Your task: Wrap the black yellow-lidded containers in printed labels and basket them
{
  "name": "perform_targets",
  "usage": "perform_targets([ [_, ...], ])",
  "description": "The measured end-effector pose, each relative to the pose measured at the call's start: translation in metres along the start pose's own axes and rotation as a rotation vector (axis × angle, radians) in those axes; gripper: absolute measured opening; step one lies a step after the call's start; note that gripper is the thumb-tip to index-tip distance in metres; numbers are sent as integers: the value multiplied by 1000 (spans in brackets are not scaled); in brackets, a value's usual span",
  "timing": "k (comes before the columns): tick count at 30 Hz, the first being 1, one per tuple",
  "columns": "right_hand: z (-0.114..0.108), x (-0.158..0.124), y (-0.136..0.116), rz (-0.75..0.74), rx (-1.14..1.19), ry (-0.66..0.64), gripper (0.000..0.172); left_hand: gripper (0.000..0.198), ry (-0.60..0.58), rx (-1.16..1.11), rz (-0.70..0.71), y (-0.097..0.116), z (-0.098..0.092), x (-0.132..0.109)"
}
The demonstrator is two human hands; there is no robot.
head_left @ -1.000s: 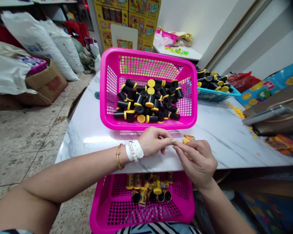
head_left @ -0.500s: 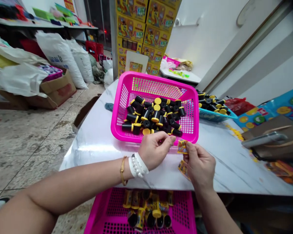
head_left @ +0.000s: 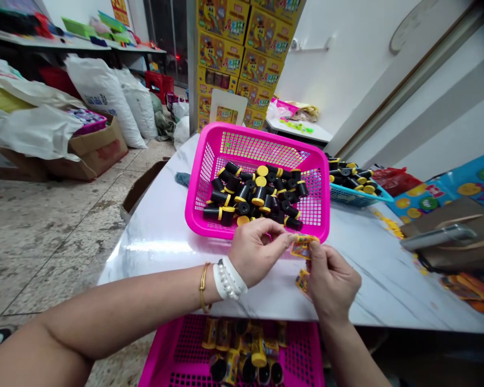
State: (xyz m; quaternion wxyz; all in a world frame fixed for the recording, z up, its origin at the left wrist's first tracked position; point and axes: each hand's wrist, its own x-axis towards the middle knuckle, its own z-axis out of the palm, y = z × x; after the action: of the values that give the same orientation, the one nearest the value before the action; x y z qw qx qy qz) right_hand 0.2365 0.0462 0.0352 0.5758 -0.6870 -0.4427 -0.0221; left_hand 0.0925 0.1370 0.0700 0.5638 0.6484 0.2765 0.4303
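Observation:
My left hand (head_left: 258, 250) and my right hand (head_left: 331, 279) meet over the white marble table (head_left: 161, 236), both pinching a small orange-yellow sticker (head_left: 301, 248) between fingertips. More of the sticker sheet (head_left: 302, 280) shows under my right hand. Just beyond the hands stands a pink basket (head_left: 210, 177) holding several black cylinders with yellow caps (head_left: 258, 196). Below the table edge a second pink basket (head_left: 185, 355) holds several cylinders wrapped in yellow labels (head_left: 246, 349).
A blue basket (head_left: 357, 198) with more black-and-yellow cylinders sits at the back right. A brown bag with a phone (head_left: 439, 236) lies at the right. Yellow cartons (head_left: 242, 48) are stacked behind; white sacks (head_left: 105, 97) and a cardboard box (head_left: 97, 145) stand on the floor, left.
The camera has tilted up, so the room shows more. My hands lifted the sticker off the table and now hold it together near the basket's front rim.

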Motion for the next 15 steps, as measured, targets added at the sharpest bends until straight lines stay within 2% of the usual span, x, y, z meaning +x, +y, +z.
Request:
perform_targets([
  [4, 1, -3, 0, -153, -11, -52, 31, 13, -93, 43, 24, -2, 2, -2],
  [7, 4, -7, -1, -227, -26, -90, 29, 10, -72, 19, -28, -5, 3, -2],
  [11, 4, -7, -1, -293, -45, -68, 21, 10, -101, -91, -226, -5, 3, 1],
  [15, -2, 16, 1, -322, -52, -233, 27, 14, -147, -198, -387, -1, 0, 8],
])
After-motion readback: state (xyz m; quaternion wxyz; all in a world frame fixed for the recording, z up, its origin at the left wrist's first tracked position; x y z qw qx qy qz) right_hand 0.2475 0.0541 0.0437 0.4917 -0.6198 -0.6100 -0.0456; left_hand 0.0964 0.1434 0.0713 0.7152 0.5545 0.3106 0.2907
